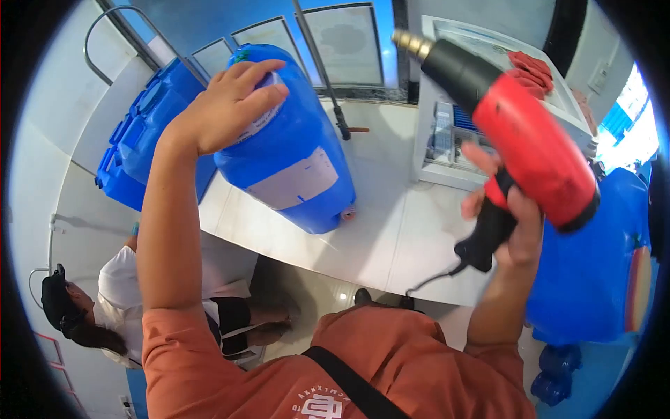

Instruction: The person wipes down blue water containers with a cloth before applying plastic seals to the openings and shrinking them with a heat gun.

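A blue water jug (321, 150) with a pale, worn label stands on the counter, a small tap low on its front. My left hand (230, 108) is over the jug's upper end, thumb and fingers curved round its top; the hand covers most of the cap area. In my right hand (520, 223) is a red and black heat gun (530, 133), gripped by its black handle. Its metal nozzle (412, 43) points up and left, apart from the jug. A black cord (436, 279) hangs from the handle's base.
More blue jugs (157, 112) stand at left, and a large blue container (586, 272) at right. A white shelf unit (447, 171) bears a red cloth (530, 73). A person (115, 293) in a black cap is at lower left. The pale counter (380, 230) runs in front of me.
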### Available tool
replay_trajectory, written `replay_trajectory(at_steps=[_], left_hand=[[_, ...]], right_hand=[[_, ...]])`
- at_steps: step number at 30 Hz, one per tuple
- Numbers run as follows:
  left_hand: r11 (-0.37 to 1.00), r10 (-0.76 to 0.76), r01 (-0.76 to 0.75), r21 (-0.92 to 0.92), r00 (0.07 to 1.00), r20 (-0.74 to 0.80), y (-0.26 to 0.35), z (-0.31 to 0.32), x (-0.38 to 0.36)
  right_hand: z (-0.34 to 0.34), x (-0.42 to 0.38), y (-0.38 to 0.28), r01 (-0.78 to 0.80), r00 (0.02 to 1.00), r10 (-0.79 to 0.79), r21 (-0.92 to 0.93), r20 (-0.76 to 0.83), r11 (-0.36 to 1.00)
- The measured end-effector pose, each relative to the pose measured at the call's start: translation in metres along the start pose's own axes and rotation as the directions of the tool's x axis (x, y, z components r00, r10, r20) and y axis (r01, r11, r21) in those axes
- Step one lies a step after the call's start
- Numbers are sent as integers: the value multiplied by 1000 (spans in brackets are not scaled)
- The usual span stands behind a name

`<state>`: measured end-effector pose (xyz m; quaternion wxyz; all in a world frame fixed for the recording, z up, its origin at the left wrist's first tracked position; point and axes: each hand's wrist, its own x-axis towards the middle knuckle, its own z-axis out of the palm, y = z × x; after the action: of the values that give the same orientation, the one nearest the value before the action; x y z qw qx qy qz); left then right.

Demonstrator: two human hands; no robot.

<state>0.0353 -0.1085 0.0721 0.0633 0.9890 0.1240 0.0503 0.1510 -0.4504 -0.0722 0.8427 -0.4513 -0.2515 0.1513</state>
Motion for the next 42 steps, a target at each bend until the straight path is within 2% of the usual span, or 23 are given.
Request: replay_trajectory(at_steps=[3,9,10,12,13,14,18,20,21,22,23,25,27,28,30,32,34,35,36,38,39,40,42], left_hand=[[948,-313,317,34,946,-78,18,6,0],[974,-208,206,95,978,6,4,-1,11],[980,-177,175,91,984,4,-4,-3,11],[960,196,-161,-229,971,140,-25,-11,17],[956,219,-185,-225,966,136,-33,-11,24],[866,219,-96,-491,955,200,-40,-10,33],[432,378,35,-901,900,216,-20,-20,46],[602,206,-55,-797,975,89,16,-21,37],[964,34,-8,-266,995,93,28,-29,31],[925,-108,104,364,994,-8,36,-35,25],[815,-370,281,506,925,83,43,-38,23],[850,-365,265,455,919,147,49,-42,15],[957,-129,57,283,962,240,34,-45,8],[957,-151,81,279,960,238,15,-44,10],[871,490,-449,-197,817,304,-27,-38,24],[676,397,-133,-725,895,206,-35,-30,32],[608,232,-49,-793,965,119,-9,-30,23],[966,-47,82,-247,988,145,2,-30,17],[885,-277,254,390,961,3,17,-32,14],[845,-463,364,392,864,196,23,-43,16],[973,-31,-53,226,935,353,2,-48,16],[890,414,-456,6,813,411,-16,-54,17],[843,527,-521,-134,750,401,-31,-50,18]], right_hand=[[-3,36,-27,-38,999,36,93,19,995],[3,115,-57,-13,994,-35,-452,-99,892],[-2,133,-57,-16,996,-35,-585,-76,811],[-20,195,-46,16,997,-78,-901,-20,433],[-13,205,-46,10,993,-120,-974,-18,225],[-3,213,-44,-8,988,-157,-1000,-9,8],[7,245,-36,-221,968,-161,-960,-194,-172],[-5,275,-34,-260,957,-129,-965,-260,18],[-16,276,-57,-216,976,-3,-971,-217,104],[-29,276,-72,-226,973,-37,-974,-227,21],[-43,273,-80,-239,970,-64,-969,-235,-65],[-65,242,-84,-193,970,-226,-856,-92,-480],[-111,259,-94,160,939,343,-892,5,-424],[-127,260,-96,127,956,292,-883,-11,-452],[-111,249,-96,84,991,137,-740,-11,-667],[-113,242,-102,1,986,159,-952,-50,-307],[-70,197,-102,-122,982,-151,-992,-114,-45],[-59,182,-101,-76,955,-282,-994,-95,76],[-41,166,-100,-8,938,-343,-993,-48,117],[-12,134,-86,206,877,-463,-970,126,127],[-2,117,-76,342,823,-511,-935,248,97],[10,99,-65,446,793,-486,-893,367,54],[22,67,-38,585,781,-327,-807,532,85]])
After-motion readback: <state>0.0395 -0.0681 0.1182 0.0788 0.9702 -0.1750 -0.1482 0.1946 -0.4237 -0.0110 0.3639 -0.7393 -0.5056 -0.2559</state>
